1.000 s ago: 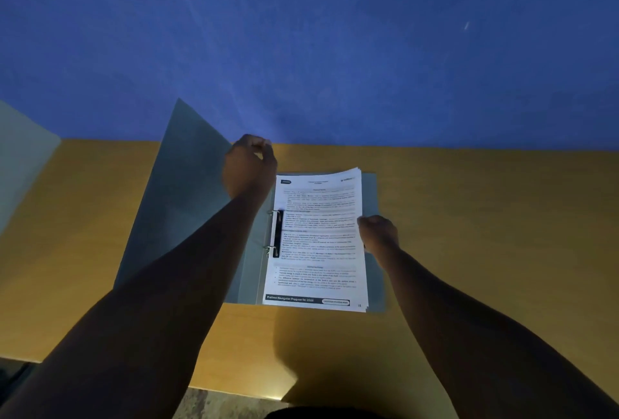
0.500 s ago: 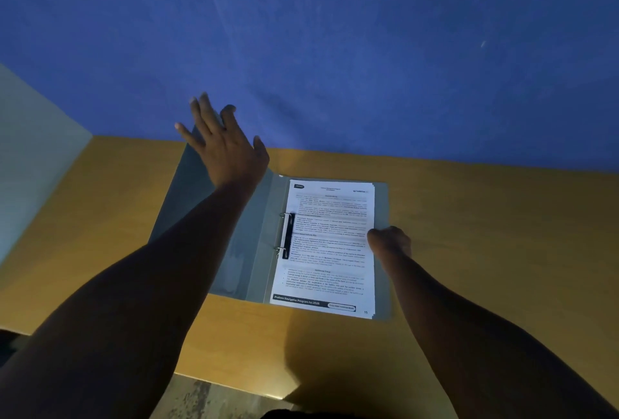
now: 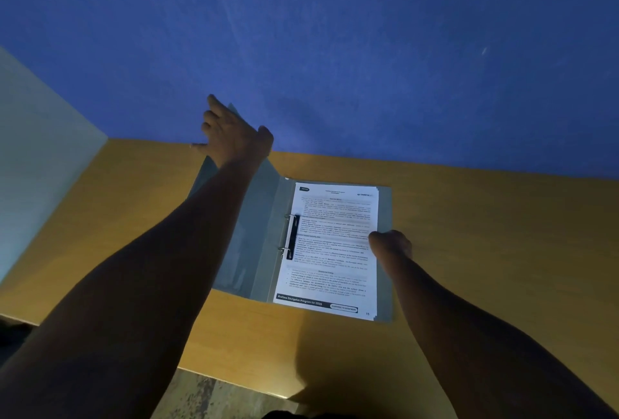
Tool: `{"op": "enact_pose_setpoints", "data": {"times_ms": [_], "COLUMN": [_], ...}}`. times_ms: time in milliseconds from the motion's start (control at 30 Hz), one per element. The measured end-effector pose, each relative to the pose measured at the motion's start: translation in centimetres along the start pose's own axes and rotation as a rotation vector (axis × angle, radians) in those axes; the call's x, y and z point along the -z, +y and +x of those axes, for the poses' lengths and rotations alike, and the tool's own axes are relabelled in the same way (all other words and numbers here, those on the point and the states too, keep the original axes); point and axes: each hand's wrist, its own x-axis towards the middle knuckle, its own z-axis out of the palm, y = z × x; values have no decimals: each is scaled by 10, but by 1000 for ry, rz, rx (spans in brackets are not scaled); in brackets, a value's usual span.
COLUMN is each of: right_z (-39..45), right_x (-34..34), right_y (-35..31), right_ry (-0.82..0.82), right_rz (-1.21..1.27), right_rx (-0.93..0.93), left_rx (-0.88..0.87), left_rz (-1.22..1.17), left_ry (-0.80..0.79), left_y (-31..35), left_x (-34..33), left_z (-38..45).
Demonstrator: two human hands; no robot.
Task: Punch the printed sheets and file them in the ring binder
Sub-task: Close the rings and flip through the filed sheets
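- Two bare hands work over an open grey binder (image 3: 385, 251) lying on a yellow-brown table (image 3: 485, 251) against a blue wall (image 3: 335, 50).
- Left hand (image 3: 234, 137) reaches to the far top corner of the raised front cover (image 3: 234, 234); fingers spread and mostly straight at that corner, thumb out to the right. Whether any finger hooks the edge cannot be told in the dim light.
- Right hand (image 3: 390, 246) rests on the right edge of the sheets (image 3: 331, 251), fingers curled under toward the paper; whether it pinches the stack or only presses on it is unclear.
- Sheets lie flat on the binder's right half, printed side up, left margin threaded on the two metal rings (image 3: 286, 234) beside a black clamp bar (image 3: 294, 237).
- Cover stands tilted up at the left, hinged along the spine, with the left forearm crossing in front of it.
- One pale panel (image 3: 40, 157) stands at the far left, meeting the wall at the table's corner.
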Motion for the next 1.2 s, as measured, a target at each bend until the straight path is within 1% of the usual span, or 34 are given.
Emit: {"op": "enact_pose_setpoints", "data": {"times_ms": [133,267,500,600,733,967,1200], "right_z": [1,0,4,11,17,17,27], "right_x": [2,4,6,4,4,8,10], "right_y": [2,4,6,9,12,16,23], "right_ry": [-17,-33,-65,-65,-70,-15,-36], "right_rz": [9,18,67,147,253,397,216], "right_rx": [-15,-17,-40,-72,-109,-108,-54], "left_rx": [8,-13,-88,-101,-146,-195,-255], "left_rz": [-65,-78,-171,-196,-209,-174,-116], "left_ry": [-148,-269,-403,-464,-497,-506,-553], "left_y": [18,34,60,66,69,55,28], "left_x": [4,4,-7,-15,-28,-61,-96], "left_z": [-2,-7,-35,-46,-61,-74,-99]}}
